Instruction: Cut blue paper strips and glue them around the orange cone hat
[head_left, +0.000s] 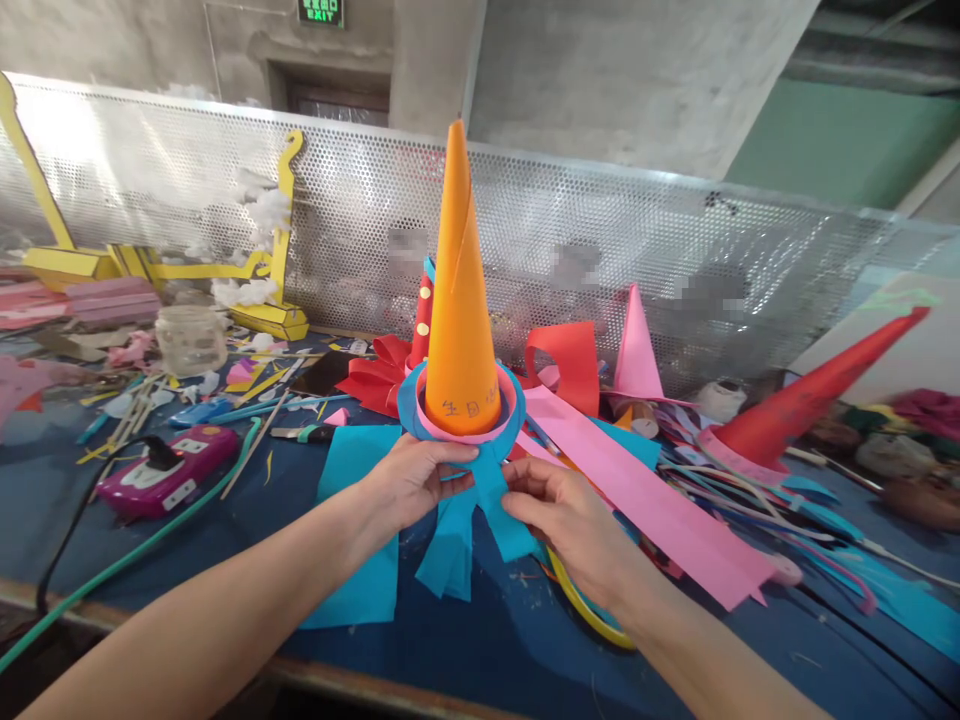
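A tall orange paper cone (459,300) stands upright in the middle of the blue table, with a pink ring and a blue paper band (409,405) around its base. Blue paper strips (457,540) hang from the band toward me. My left hand (409,480) pinches the band's front where the strips meet. My right hand (562,515) grips the strips from the right side, fingers closed on the blue paper. Both hands sit just below the cone's base.
A long pink paper strip (645,490) runs right of the cone. A red cone (810,395) lies at far right, a pink cone (637,350) behind. A purple power strip (169,470), a glass jar (191,338), scraps and a perforated metal screen (675,250) surround.
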